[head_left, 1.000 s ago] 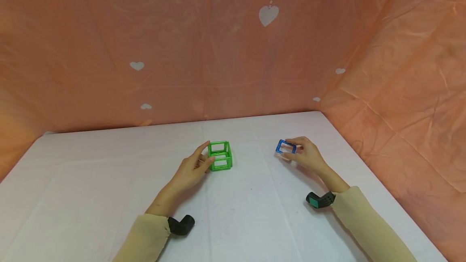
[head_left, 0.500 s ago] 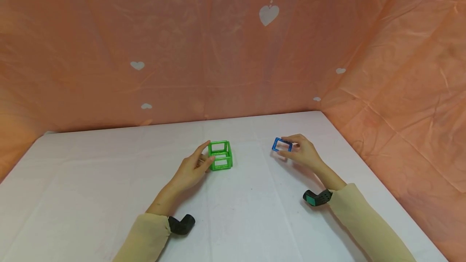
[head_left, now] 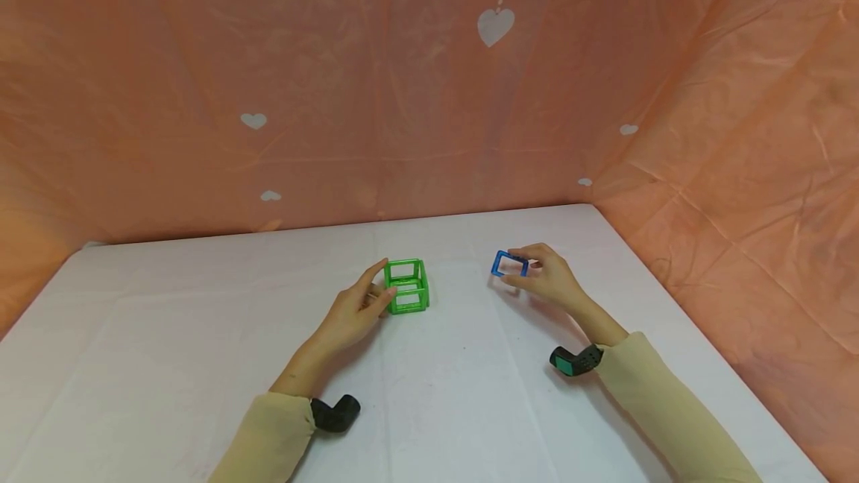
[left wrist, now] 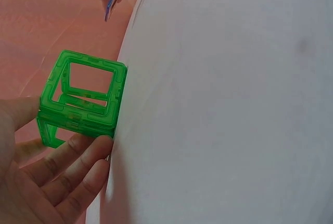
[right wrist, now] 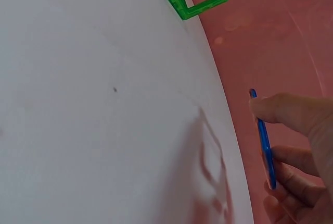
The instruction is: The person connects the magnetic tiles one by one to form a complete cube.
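A cube-like frame of green see-through magnetic square tiles (head_left: pixel 408 291) stands on the white table. My left hand (head_left: pixel 352 313) holds it from its left side, thumb on the near edge and forefinger on the far one. In the left wrist view the other fingers lie against the lower side of the green tiles (left wrist: pixel 78 122). To the right, a single blue magnetic square tile (head_left: pixel 496 263) is pinched by my right hand (head_left: pixel 552 276) at its edges. A shadow on the cloth shows that tile raised off the table. Edge-on, the blue tile (right wrist: pixel 264 140) looks thin in the right wrist view.
White cloth covers the table (head_left: pixel 429 393). An orange curtain with pale hearts (head_left: pixel 376 95) hangs behind the table, and another stretch of it (head_left: pixel 751 170) runs along the right side. Each wrist wears a black device, the left one (head_left: pixel 335 414) and the right one (head_left: pixel 576 361).
My right hand has moved left and slightly away from me with the blue tile, closer to the green tiles. The left hand and the green frame have stayed in place.
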Tool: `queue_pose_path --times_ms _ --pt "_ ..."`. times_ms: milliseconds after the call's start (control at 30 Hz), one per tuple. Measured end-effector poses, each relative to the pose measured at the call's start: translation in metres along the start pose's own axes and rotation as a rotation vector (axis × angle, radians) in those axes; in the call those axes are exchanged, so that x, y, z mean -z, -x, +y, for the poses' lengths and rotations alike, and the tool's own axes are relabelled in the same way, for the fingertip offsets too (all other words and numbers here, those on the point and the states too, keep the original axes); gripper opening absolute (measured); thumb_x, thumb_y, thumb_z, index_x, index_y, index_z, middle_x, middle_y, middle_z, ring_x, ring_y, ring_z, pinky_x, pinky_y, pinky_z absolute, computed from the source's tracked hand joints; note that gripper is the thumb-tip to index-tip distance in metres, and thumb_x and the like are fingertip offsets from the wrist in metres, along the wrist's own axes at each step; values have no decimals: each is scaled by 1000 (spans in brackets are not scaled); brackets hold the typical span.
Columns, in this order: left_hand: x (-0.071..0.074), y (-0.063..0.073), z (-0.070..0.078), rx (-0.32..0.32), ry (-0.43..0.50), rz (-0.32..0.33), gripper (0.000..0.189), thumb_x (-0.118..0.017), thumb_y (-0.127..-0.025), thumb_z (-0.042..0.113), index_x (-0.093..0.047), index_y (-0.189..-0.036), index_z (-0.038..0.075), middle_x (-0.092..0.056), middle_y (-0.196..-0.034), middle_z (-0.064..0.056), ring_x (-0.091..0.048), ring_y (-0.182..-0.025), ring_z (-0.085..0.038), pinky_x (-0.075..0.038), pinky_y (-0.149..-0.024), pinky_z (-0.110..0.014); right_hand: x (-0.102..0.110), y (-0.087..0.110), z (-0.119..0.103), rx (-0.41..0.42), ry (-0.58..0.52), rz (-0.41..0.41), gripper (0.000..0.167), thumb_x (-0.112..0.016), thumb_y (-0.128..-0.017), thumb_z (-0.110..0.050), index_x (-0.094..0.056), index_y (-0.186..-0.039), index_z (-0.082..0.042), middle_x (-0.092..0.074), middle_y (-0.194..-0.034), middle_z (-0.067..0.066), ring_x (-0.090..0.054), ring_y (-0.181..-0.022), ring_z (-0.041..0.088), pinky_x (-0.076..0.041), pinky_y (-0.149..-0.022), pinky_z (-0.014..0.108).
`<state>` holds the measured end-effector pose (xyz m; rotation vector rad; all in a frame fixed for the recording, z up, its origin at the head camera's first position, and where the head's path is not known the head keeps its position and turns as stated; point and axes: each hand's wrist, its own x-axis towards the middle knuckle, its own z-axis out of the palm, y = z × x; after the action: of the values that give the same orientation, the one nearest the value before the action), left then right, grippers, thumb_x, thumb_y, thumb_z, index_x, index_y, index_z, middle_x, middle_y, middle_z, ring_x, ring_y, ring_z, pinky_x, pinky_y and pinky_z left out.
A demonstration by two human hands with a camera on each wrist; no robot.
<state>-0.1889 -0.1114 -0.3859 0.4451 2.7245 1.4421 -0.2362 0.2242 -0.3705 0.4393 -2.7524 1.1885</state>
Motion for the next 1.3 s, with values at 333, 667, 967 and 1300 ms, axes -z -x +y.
queue_pose_path --times_ms 333,667,967,1300 --pt "1 0 1 -2 -1 0 58 -53 -100 23 -29 -151 10 -68 -96 -10 -65 -76 -15 -49 -82 -41 -5 -3 -5 -5 -21 -16 51 -78 -78 -19 -63 -123 0 -58 -119 19 -54 -109 33 -44 -95 51" --pt "0 0 1 2 -2 3 59 -53 -99 24 -29 -151 10 -68 -96 -10 -65 -76 -15 -49 -81 -41 -9 -6 -9 12 -17 -22 51 -78 -79 -20 -63 -124 -1 -58 -119 18 -54 -110 33 -45 -95 50" --pt "0 1 1 1 -8 6 58 -53 -99 24 -29 -151 10 -68 -98 -10 -64 -76 -14 -49 -81 -40 -16 -12 -16 56 -34 -32 50 -79 -77 -19 -65 -121 1 -58 -119 18 -54 -109 32 -45 -93 48" --pt "0 0 -2 -9 -8 9 58 -53 -100 25 -29 -151 10 -69 -97 -8 -65 -75 -13 -49 -78 -36 -25 -17 -21 68 -57 -33 49 -79 -77 -18 -65 -121 0 -60 -117 17 -55 -108 30 -46 -92 48"
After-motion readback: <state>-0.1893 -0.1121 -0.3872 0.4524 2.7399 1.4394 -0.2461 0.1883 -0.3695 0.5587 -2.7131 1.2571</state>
